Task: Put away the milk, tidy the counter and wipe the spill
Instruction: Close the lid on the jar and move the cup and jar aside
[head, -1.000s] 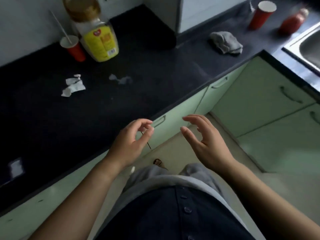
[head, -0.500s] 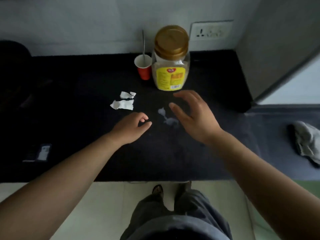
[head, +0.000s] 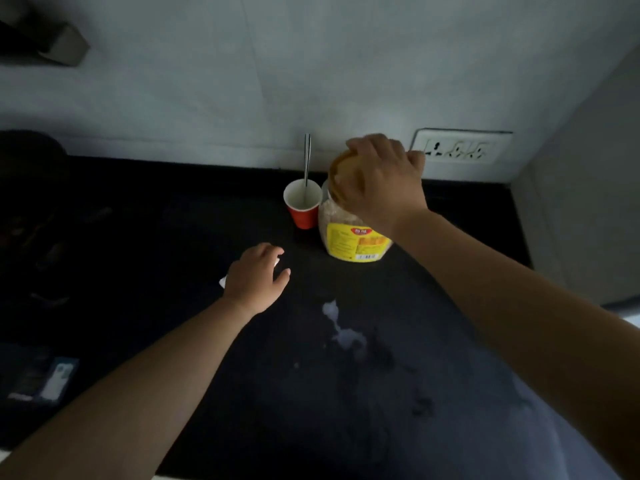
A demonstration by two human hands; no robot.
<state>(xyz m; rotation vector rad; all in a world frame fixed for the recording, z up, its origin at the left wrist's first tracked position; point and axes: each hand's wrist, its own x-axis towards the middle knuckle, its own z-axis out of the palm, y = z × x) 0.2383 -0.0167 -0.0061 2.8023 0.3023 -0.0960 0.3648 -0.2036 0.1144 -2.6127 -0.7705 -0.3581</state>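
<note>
**Risk: lid-only grab on the milk jar**

Right hand (head: 384, 181) is clenched over the gold screw lid (head: 341, 176) of the clear plastic milk-powder jar with the yellow label (head: 356, 242). The jar stands at 12 o'clock on the black stone counter (head: 173, 341), by the wall.

- Lid seating not visible. If it's loose, a lift by the lid could drop the jar or dump powder.
- Red paper cup with a white inside (head: 303, 202) sits just beside the jar at its 9 o'clock, with a metal spoon (head: 307, 157) standing in it. A tilt of the jar likely knocks it over.
- White milk puddle (head: 341, 327) lies at the jar's 6 o'clock, so pulling the jar back low could drag through it.

Left hand (head: 256, 277) is over a crumpled white paper scrap (head: 223, 280), fingers bent down. Can't tell if it's pinching.

Jar looks upright, capped and mostly full of pale powder.
</note>
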